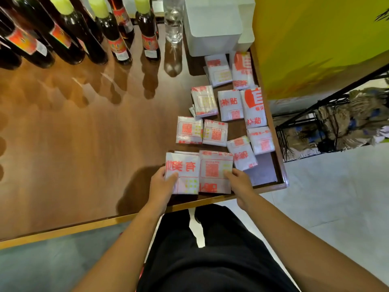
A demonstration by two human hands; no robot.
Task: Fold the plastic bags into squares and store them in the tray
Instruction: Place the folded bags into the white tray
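This looks like a small shop, seen from behind its counter. A glossy brown wooden surface (84, 133) carries a row of identical dark bottles (71, 32) with yellow-green caps and matching red labels, lined up like stock for sale. Beside them stand a clear plastic bottle (173, 22) and a plain white box (212, 24). A shallow wooden tray (282, 165) at the surface's end holds many folded white plastic bags (212, 132) printed with red characters and QR-style squares, the sort handed to customers. Beyond the edge are a bright yellow wall panel (315, 43), a black wire rack (328, 125) with bundled goods, and a pale tiled floor (336, 197).
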